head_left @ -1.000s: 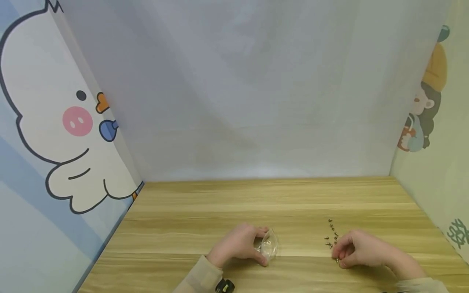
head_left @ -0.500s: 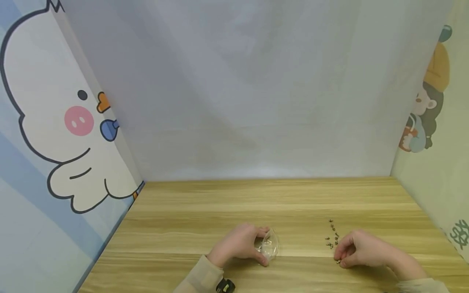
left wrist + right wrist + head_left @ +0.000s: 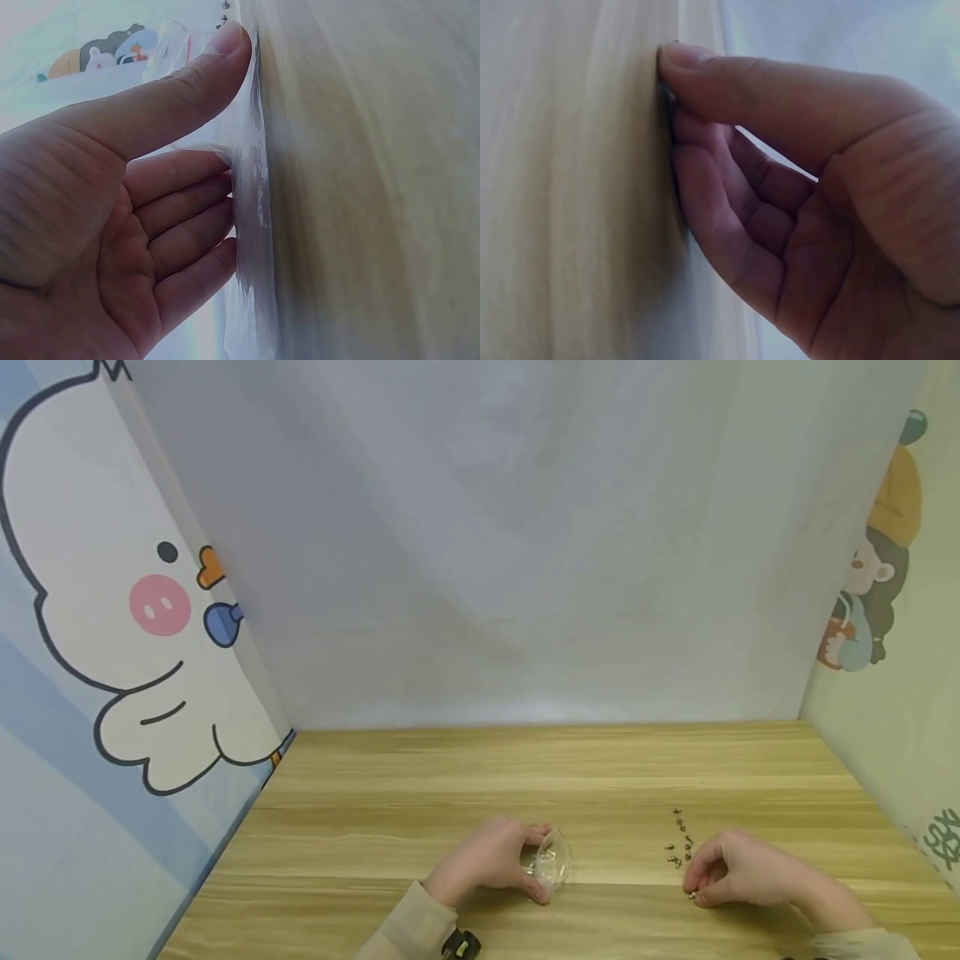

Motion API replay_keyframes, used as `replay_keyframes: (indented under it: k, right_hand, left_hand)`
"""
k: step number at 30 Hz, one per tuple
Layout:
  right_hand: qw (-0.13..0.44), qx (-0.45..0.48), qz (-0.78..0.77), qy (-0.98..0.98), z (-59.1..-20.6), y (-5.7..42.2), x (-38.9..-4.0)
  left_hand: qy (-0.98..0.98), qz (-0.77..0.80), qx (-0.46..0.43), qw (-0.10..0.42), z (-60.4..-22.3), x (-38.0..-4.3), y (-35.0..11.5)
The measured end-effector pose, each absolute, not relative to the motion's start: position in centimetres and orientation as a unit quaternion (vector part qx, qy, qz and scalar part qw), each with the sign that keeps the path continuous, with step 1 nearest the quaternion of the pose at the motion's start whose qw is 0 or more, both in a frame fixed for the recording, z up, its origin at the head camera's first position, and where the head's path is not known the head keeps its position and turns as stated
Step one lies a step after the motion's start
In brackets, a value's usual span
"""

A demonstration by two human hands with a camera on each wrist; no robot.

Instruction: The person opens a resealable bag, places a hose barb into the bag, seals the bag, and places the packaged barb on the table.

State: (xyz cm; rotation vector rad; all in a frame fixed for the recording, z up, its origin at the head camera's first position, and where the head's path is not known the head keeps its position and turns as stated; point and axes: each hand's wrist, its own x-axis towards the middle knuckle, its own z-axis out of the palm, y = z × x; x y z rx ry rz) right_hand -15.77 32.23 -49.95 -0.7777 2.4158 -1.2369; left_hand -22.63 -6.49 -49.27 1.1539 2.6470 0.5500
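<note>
My left hand point(image 3: 487, 860) holds a clear plastic zip bag point(image 3: 552, 864) on the table, thumb and fingers spread across its mouth, which gapes toward the right. In the left wrist view the bag point(image 3: 255, 225) lies along the tabletop, with a red line near its top. At the right, my right hand point(image 3: 738, 870) pinches a small metal screw point(image 3: 692, 896) between thumb and fingertips, low against the wood. Seen from the right wrist, the thumb tip point(image 3: 682, 56) touches the tabletop and the screw is mostly hidden. Several loose screws point(image 3: 671, 847) lie just beyond these fingers.
The wood-grain table point(image 3: 375, 810) runs back to a pale grey curtain point(image 3: 510, 568). Printed panels stand on both sides, a white cartoon bird point(image 3: 90, 593) at left and a cartoon figure point(image 3: 873, 593) at right. A black strap piece point(image 3: 461, 945) sits at my left wrist.
My right fingertips have shifted very slightly at the screw, which sits a little differently between them. The left hand and bag have stayed in place.
</note>
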Motion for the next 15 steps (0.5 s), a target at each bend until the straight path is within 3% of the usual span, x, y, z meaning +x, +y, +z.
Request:
replay_keyframes:
  k: [15]
  right_hand:
    - [0.139,-0.294,-0.415,0.85,-50.0,31.1,-16.1]
  left_hand:
    - [0.897,0.19,0.385,0.11,-49.0,-22.5,-6.5]
